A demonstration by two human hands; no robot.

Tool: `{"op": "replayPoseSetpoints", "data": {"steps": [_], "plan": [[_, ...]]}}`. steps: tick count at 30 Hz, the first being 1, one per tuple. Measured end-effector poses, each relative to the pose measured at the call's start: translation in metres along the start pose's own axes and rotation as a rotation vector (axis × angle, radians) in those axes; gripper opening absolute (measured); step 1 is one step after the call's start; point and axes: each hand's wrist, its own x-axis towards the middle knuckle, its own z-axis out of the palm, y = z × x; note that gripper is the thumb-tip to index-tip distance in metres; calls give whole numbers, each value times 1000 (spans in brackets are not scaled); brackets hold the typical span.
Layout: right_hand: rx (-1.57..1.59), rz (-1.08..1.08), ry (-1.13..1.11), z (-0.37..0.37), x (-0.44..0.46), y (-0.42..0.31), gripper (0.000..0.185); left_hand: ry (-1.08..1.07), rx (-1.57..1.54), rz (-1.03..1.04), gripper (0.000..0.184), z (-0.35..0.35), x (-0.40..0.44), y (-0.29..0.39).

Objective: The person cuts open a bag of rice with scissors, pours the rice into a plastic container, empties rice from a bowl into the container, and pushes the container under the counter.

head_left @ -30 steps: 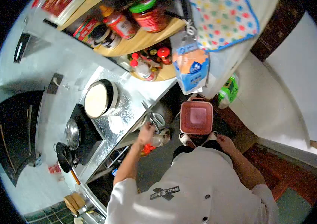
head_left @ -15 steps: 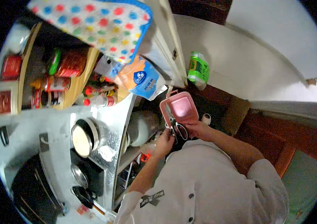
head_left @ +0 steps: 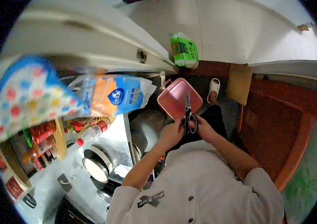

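Head view: the kitchen scissors (head_left: 188, 112) lie between both hands in the centre of the frame, blades over the pink square bin (head_left: 178, 98). They point toward the top of the frame, long axis almost straight up and down, with the black-and-white handle loops nearest the white shirt (head_left: 207, 179). The left hand (head_left: 171, 133) is curled closed on the left loop; the right hand (head_left: 205, 129) closes on the right one, fingers bent. A second ago the scissors were off to the bin's left, held by the left hand alone and angled toward the upper left; now both hands have them.
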Motion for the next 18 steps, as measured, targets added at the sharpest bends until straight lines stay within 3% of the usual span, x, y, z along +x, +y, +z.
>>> {"op": "replayPoseSetpoints", "data": {"steps": [2,6,8,9,11,14,18], "plan": [[-44,57,21,-17,19,-4,44,65,-42,23,34,5,16,5],[78,69,8,-58,51,-36,42,108,-190,65,41,21,77,-9],[111,135,57,-96,58,-43,48,57,-567,-255,50,21,120,-6],[118,185,96,-114,62,-47,54,44,-567,-273,50,30,146,-16],[119,223,145,-139,65,-71,54,232,-515,-269,51,67,209,-62],[119,298,260,-181,70,-69,54,276,-1091,-177,49,94,307,-99],[135,365,321,-221,75,-41,49,238,-1077,-334,46,77,404,-119]]}}
